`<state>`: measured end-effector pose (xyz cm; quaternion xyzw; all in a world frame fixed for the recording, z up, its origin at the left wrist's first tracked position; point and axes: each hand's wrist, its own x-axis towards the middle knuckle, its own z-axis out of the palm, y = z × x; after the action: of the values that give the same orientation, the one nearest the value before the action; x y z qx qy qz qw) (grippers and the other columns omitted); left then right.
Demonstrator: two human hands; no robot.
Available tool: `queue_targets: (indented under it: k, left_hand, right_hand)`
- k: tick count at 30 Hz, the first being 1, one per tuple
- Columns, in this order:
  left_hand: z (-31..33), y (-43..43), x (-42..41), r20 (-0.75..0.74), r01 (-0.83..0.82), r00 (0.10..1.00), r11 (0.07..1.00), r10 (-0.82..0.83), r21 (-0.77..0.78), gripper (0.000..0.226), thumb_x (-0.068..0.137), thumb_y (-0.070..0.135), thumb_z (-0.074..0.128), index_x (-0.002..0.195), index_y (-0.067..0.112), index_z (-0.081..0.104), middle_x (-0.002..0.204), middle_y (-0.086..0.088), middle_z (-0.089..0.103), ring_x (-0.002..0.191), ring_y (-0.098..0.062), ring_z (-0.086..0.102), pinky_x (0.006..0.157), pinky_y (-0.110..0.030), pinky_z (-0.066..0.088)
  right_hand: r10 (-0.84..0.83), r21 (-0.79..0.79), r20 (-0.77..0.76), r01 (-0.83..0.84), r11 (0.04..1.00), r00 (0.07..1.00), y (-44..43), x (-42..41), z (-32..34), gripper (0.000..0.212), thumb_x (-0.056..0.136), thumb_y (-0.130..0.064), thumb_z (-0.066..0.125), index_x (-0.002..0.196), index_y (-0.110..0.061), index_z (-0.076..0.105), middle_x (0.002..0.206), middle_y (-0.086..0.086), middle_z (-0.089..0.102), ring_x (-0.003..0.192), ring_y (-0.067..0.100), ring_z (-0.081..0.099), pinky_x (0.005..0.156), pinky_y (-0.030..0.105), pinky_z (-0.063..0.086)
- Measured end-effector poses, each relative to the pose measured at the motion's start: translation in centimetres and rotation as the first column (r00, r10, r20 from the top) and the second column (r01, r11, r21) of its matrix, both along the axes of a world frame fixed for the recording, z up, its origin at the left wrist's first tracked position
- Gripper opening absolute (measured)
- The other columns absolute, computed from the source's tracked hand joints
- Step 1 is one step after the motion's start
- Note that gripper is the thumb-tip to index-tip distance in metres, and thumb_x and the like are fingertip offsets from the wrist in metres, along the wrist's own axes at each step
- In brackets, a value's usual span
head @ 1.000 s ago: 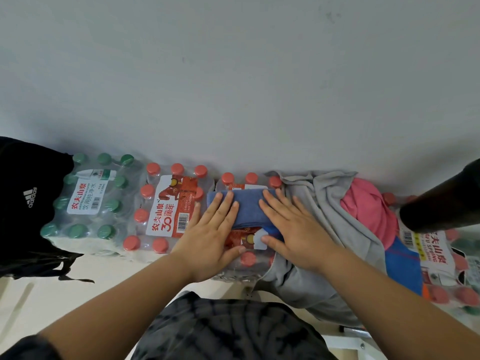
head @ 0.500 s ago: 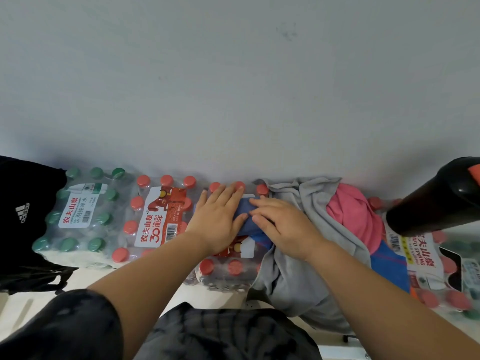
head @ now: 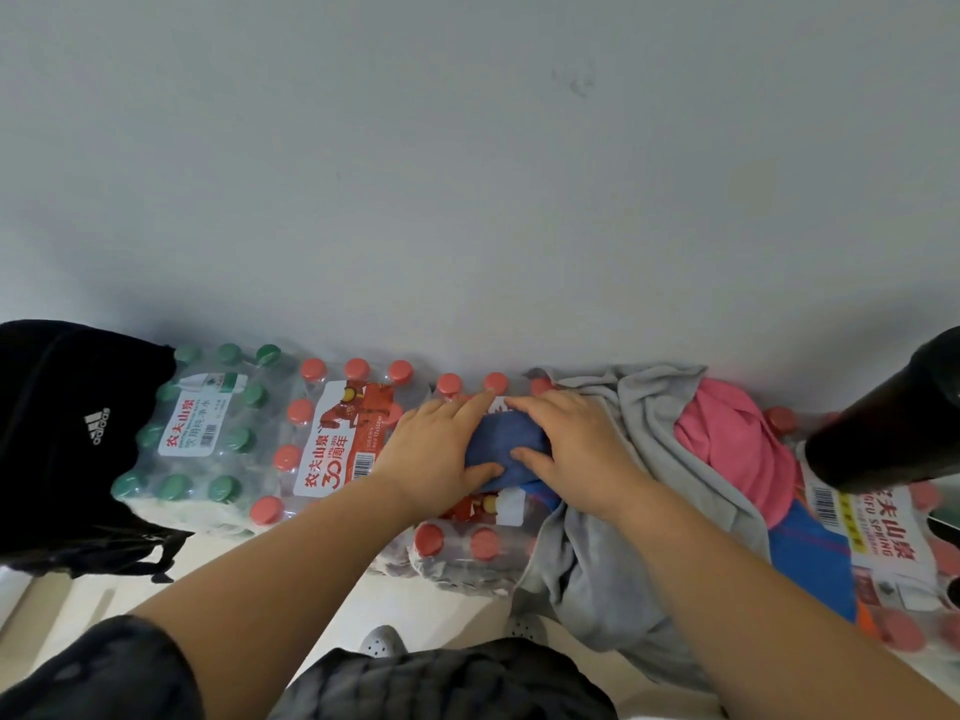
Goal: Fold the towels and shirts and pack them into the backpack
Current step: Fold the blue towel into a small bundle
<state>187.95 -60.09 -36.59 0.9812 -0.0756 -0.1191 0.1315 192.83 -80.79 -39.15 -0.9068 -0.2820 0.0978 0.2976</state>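
Note:
A folded blue towel lies on a shrink-wrapped pack of red-capped water bottles. My left hand grips the towel's left end and my right hand grips its right end. On both hands the fingers reach over the far edge and the thumb sits on the near side. A black backpack with a white logo stands at the far left. A crumpled grey shirt lies just right of the towel, partly under my right wrist. Beyond it lie a pink garment and a blue cloth.
Packs of green-capped bottles and red-capped bottles line a plain wall between the backpack and the towel. A dark cylindrical object juts in at the right over another bottle pack. Pale floor shows below.
My hands lay flat and apart on the spread towel; they have slid together and closed round it, bunching it narrower. The view has shifted slightly.

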Motion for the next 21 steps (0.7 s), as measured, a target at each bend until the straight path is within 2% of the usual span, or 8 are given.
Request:
queue_targets:
  k: [3, 5, 7, 10, 14, 17, 19, 21]
  left_hand:
    - [1.6, 1.1, 0.0, -0.015, 0.025, 1.0, 0.995, -0.027, -0.094, 0.079, 0.085, 0.049, 0.069, 0.151, 0.031, 0.031, 0.127, 0.001, 0.061, 0.113, -0.025, 0.055, 0.089, -0.035, 0.044]
    - [2.4, 2.1, -0.3, -0.04, -0.023, 0.999, 0.984, 0.016, -0.177, 0.079, 0.082, 0.044, 0.073, 0.148, 0.031, 0.032, 0.112, 0.0, 0.064, 0.1, -0.022, 0.06, 0.076, -0.031, 0.044]
    - [3.2, 3.6, -1.0, -0.077, -0.098, 0.994, 0.948, 0.078, -0.301, 0.083, 0.079, 0.041, 0.077, 0.147, 0.033, 0.03, 0.105, 0.002, 0.064, 0.092, -0.018, 0.062, 0.073, -0.03, 0.048]
    - [4.6, 6.7, -2.7, -0.136, -0.15, 0.986, 0.87, 0.097, -0.47, 0.085, 0.082, 0.037, 0.079, 0.149, 0.042, 0.026, 0.119, 0.009, 0.06, 0.1, -0.011, 0.061, 0.082, -0.025, 0.052]
    - [6.5, 12.3, -6.4, -0.201, -0.134, 0.98, 0.732, -0.005, -0.668, 0.079, 0.09, 0.026, 0.074, 0.147, 0.056, 0.027, 0.142, 0.027, 0.046, 0.122, -0.001, 0.056, 0.095, -0.023, 0.052]
    - [7.6, 17.6, -9.6, -0.192, -0.12, 0.981, 0.658, -0.039, -0.743, 0.07, 0.095, 0.019, 0.068, 0.139, 0.062, 0.035, 0.138, 0.034, 0.047, 0.123, 0.003, 0.055, 0.097, -0.022, 0.051]
    - [8.1, 21.4, -11.7, -0.217, -0.154, 0.975, 0.57, -0.043, -0.807, 0.064, 0.097, 0.015, 0.064, 0.137, 0.059, 0.04, 0.137, 0.028, 0.051, 0.123, -0.001, 0.057, 0.098, -0.027, 0.052]
    - [8.6, 25.2, -13.8, -0.239, -0.194, 0.971, 0.48, -0.033, -0.855, 0.06, 0.098, 0.011, 0.063, 0.134, 0.056, 0.045, 0.136, 0.025, 0.053, 0.123, -0.004, 0.057, 0.098, -0.029, 0.052]
  right_hand:
    - [0.009, 0.218, -0.168, 0.028, 0.976, 0.986, 1.1, -0.8, 1.2, 0.057, 0.086, -0.017, 0.068, 0.137, -0.037, 0.051, 0.122, -0.01, 0.048, 0.115, 0.006, 0.05, 0.099, 0.025, 0.044]
    - [0.004, 0.271, -0.19, 0.048, 0.961, 0.982, 2.1, -1.4, 2.1, 0.057, 0.086, -0.014, 0.066, 0.135, -0.04, 0.049, 0.122, -0.012, 0.045, 0.115, 0.002, 0.049, 0.099, 0.025, 0.045]
    - [-0.016, 0.304, -0.186, 0.073, 0.95, 0.982, 3.5, -1.9, 3.3, 0.057, 0.087, -0.013, 0.066, 0.133, -0.042, 0.049, 0.121, -0.016, 0.046, 0.116, 0.001, 0.049, 0.098, 0.025, 0.045]
    - [-0.046, 0.372, -0.188, 0.115, 0.921, 0.981, 6.2, -2.9, 5.3, 0.058, 0.087, -0.014, 0.068, 0.131, -0.045, 0.049, 0.124, -0.023, 0.048, 0.117, -0.002, 0.05, 0.099, 0.026, 0.045]
    - [-0.031, 0.432, -0.257, 0.143, 0.89, 0.966, 11.7, -4.9, 7.1, 0.056, 0.082, -0.024, 0.071, 0.131, -0.043, 0.053, 0.126, -0.013, 0.056, 0.116, 0.012, 0.061, 0.098, 0.042, 0.053]
    - [-0.014, 0.504, -0.328, 0.187, 0.843, 0.945, 17.2, -7.2, 8.4, 0.053, 0.082, -0.018, 0.078, 0.124, -0.042, 0.057, 0.124, -0.013, 0.06, 0.111, 0.014, 0.066, 0.094, 0.046, 0.057]
    - [-0.026, 0.554, -0.372, 0.244, 0.796, 0.928, 21.2, -8.7, 9.3, 0.048, 0.08, -0.016, 0.082, 0.115, -0.04, 0.06, 0.121, -0.013, 0.062, 0.106, 0.018, 0.069, 0.091, 0.048, 0.058]
    - [-0.042, 0.579, -0.403, 0.291, 0.761, 0.914, 25.4, -10.1, 9.9, 0.041, 0.074, -0.024, 0.084, 0.106, -0.035, 0.06, 0.118, -0.009, 0.062, 0.103, 0.026, 0.07, 0.088, 0.055, 0.057]
